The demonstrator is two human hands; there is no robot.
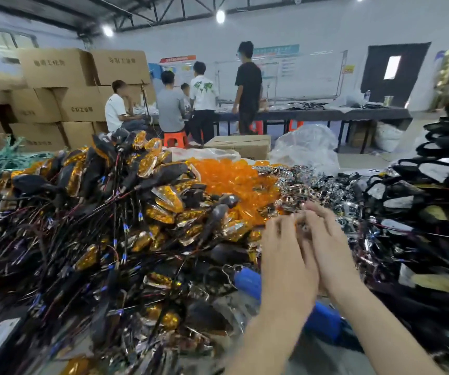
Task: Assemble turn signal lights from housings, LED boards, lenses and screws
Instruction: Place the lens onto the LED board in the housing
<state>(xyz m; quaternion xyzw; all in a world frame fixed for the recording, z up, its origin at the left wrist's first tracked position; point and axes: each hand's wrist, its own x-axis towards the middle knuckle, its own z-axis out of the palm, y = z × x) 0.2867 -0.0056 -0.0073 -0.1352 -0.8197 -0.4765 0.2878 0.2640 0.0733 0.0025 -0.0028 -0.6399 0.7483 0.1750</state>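
Observation:
My left hand (285, 255) and my right hand (326, 239) are close together over the table, backs towards me, fingers reaching forward. A small shiny part (302, 221) shows between the fingertips, blurred; which hand holds it I cannot tell. Just beyond lies a heap of chrome reflector parts (296, 185). An orange pile of lenses (231, 174) sits behind the hands to the left. A big heap of assembled turn signals (126, 212) with black housings, amber lenses and trailing wires fills the left. Black housings (418, 201) with wires pile up on the right.
A blue object (247, 280) lies under my left forearm. Stacked cardboard boxes (63, 90) stand at the back left. Several people (247, 85) are at a long dark table (353, 113) by the far wall. White plastic bags (307, 147) lie on the floor.

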